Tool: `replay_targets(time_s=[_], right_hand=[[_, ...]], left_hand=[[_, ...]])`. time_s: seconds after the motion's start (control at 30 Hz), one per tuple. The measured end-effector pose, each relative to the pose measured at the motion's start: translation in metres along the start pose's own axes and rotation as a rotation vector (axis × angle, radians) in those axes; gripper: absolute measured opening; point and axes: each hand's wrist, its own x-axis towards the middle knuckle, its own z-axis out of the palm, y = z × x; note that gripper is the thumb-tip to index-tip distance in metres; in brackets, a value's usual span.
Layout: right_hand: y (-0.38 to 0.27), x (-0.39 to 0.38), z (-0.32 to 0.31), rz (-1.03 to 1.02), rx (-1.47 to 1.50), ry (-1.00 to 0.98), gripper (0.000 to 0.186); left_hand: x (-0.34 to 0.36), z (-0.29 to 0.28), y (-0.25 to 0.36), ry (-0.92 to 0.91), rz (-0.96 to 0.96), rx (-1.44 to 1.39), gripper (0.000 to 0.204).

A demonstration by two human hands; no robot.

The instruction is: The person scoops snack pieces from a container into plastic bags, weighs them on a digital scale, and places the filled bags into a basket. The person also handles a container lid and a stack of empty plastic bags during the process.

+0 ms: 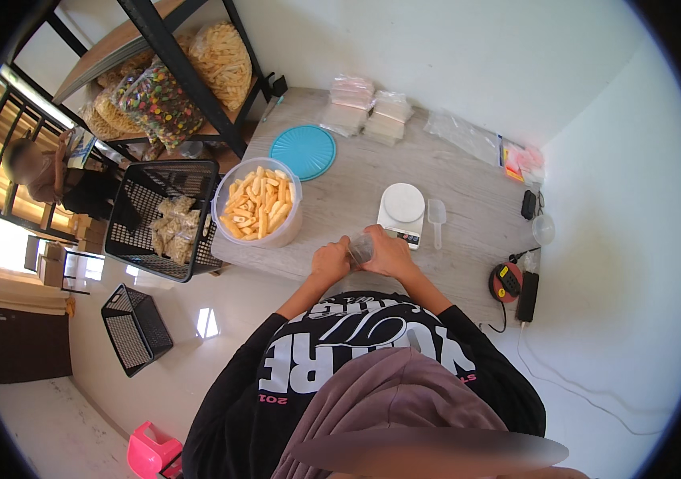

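Close in front of my body, at the near edge of the table, both hands meet on a small clear plastic bag (pixel 362 249). My left hand (pixel 331 260) is closed on its left side, and my right hand (pixel 389 252) grips it from the right. Just beyond my right hand stands a white digital scale (pixel 402 209) with a round pan. A clear plastic scoop (pixel 437 219) lies to the right of the scale. To the left of my hands is a translucent tub (pixel 296 215) full of pale orange stick snacks (pixel 259 201).
A blue round lid (pixel 303 152) and stacked plastic bags (pixel 388 117) lie farther back. Left of the table, a black crate (pixel 129 203) holds packed snacks, beside a shelf (pixel 232 132) with large snack bags. A power strip (pixel 527 297) lies at right. Another person (pixel 61 172) is at far left.
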Motion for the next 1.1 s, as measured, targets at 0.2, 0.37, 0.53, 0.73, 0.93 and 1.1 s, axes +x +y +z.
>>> replay_targets(time_s=[0.2, 0.37, 0.53, 0.73, 0.93, 1.1], right_hand=[[0.009, -0.007, -0.009, 0.199, 0.075, -0.038, 0.082], [0.059, -0.007, 0.024, 0.170, 0.282, -0.005, 0.092], [0.056, -0.009, 0.014, 0.253, 0.835, -0.186, 0.087], [0.066, -0.009, 0.004, 0.220, 1.146, 0.062, 0.042], [0.112, -0.022, 0.002, 0.318, 1.033, 0.322, 0.032], [0.140, -0.024, 0.011, 0.401, 1.043, 0.413, 0.024]], left_hand=[[0.000, -0.006, -0.015, 0.055, -0.047, -0.358, 0.043], [0.010, 0.002, -0.027, 0.044, 0.043, -0.657, 0.040], [0.016, -0.005, -0.021, -0.015, 0.088, -1.073, 0.041], [0.021, -0.020, -0.001, -0.065, -0.104, -1.273, 0.045], [0.043, -0.014, -0.017, -0.094, -0.233, -1.247, 0.054], [0.083, 0.023, -0.062, -0.170, -0.318, -0.954, 0.066]])
